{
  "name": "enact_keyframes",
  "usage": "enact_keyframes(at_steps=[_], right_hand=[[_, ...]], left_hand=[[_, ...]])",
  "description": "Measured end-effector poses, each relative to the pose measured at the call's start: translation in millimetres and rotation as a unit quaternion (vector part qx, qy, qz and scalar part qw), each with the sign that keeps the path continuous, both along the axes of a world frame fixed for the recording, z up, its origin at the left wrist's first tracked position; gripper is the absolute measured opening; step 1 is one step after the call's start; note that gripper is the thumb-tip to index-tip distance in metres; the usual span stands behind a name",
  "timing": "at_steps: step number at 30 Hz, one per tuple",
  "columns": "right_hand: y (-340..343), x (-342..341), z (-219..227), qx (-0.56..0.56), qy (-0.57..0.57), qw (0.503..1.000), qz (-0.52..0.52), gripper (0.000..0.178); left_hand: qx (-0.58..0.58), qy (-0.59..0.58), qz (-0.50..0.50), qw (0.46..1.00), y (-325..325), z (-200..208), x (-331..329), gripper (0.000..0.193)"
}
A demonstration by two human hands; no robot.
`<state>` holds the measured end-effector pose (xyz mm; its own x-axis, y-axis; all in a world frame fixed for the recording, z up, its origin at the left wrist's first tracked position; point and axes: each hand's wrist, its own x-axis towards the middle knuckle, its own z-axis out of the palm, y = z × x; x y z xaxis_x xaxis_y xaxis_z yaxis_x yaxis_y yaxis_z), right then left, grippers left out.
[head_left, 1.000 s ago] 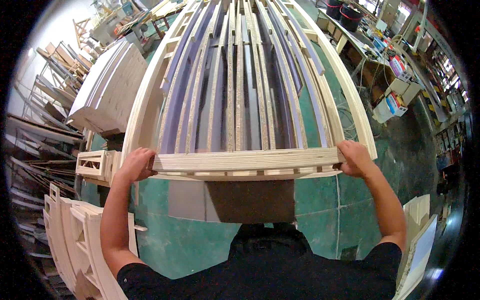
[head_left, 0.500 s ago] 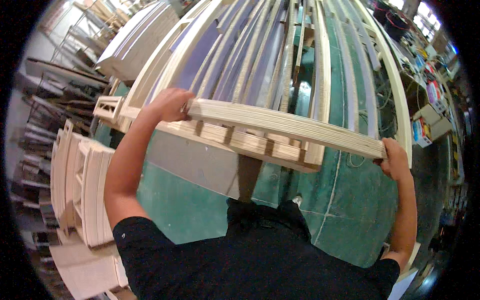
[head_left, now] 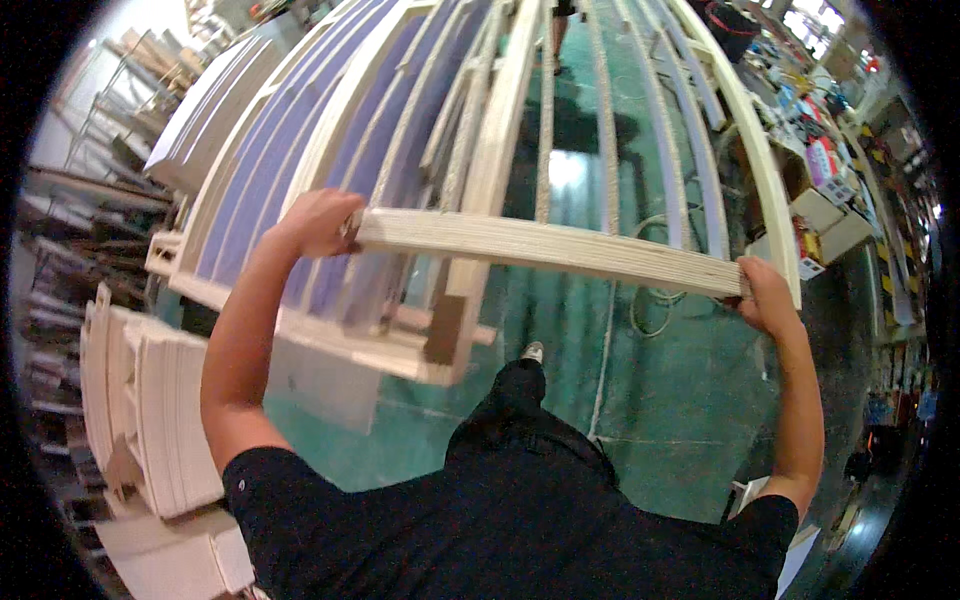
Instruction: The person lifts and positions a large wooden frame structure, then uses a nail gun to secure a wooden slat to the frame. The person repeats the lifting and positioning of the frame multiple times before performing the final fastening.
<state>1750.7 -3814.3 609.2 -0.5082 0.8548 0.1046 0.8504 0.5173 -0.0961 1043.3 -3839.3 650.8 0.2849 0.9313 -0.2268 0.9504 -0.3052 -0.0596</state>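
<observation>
A long wooden slatted frame (head_left: 550,246) stretches away from me, held up by its near end rail. My left hand (head_left: 322,222) is closed around the rail's left end. At the right end, next to the frame's long side rail, my right hand (head_left: 768,296) grips it too. Through the gaps between the slats the floor shows. Below and to the left lies a second slatted frame (head_left: 340,345), its slats backed with bluish-purple sheets. The held frame partly overlaps it.
Curved pale wooden parts (head_left: 165,400) are stacked at the left. A light padded block (head_left: 215,105) stands farther back. Boxes (head_left: 830,230) and clutter line the right side, and a hose (head_left: 650,315) lies coiled on the green floor. At the far end a person's leg (head_left: 557,45) shows.
The held frame has shifted to the right relative to the second frame, uncovering more of its slats and purple sheets. My body has moved along with it; both hands keep their grip.
</observation>
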Motion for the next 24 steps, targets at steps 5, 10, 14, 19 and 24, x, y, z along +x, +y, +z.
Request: enact_keyframes(at_steps=[5,10,14,19,24], right_hand=[[78.2,62.1,-15.0,0.014,-0.025,0.999,0.017,0.068],[164.8,79.4,-0.5,-0.031,-0.018,0.999,-0.019,0.065],[259.6,114.7,-22.5,-0.028,-0.046,0.998,-0.022,0.06],[374.8,143.5,-26.4,-0.027,-0.038,0.999,-0.008,0.055],[508.6,180.0,-31.4,0.007,-0.077,0.997,0.0,0.056]], left_hand=[[0.022,-0.025,-0.016,0.999,67.0,-3.5,36.4,0.042],[0.007,-0.013,-0.008,1.0,161.7,-2.1,83.6,0.042],[0.028,-0.035,-0.021,0.999,247.4,-15.2,100.5,0.044],[-0.003,-0.037,0.007,0.999,364.1,-15.9,140.5,0.042],[0.019,-0.042,0.004,0.999,489.8,-13.4,180.7,0.042]])
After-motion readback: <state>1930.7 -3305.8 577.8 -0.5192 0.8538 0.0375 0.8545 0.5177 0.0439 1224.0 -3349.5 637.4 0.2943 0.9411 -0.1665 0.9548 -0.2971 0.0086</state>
